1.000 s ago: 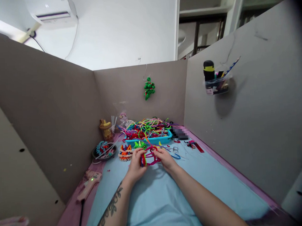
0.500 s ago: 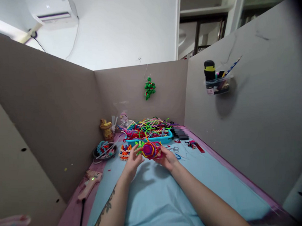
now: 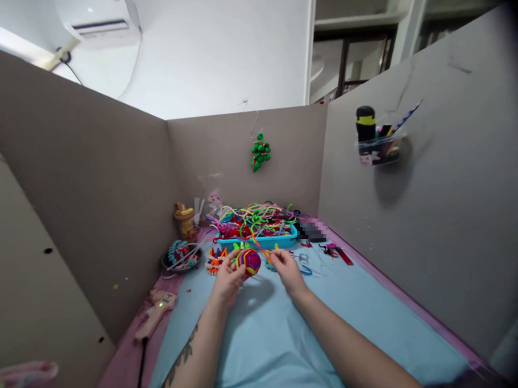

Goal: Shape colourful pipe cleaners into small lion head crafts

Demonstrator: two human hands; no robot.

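Observation:
My left hand is closed around the side of a round piece wound from pipe cleaners, in bands of purple, red and yellow. An orange pipe cleaner slants up beside it, and my right hand pinches its lower part between thumb and fingertips. Both hands are raised over the blue cloth, casting shadows on it. Just behind them stands a light blue tray heaped with a tangle of pipe cleaners in many colours. An orange and white beaded-looking piece sits left of my left fingers.
A dark bowl of craft pieces and a lidded yellow-brown cup stand at left. A pink glue gun with a lit green light lies nearer. Right of my hands lie scissors and a blue-handled tool. Grey panels enclose the table.
My right hand has let go of the round piece and now pinches the orange pipe cleaner. The round piece has turned and shifted slightly left and down in my left hand.

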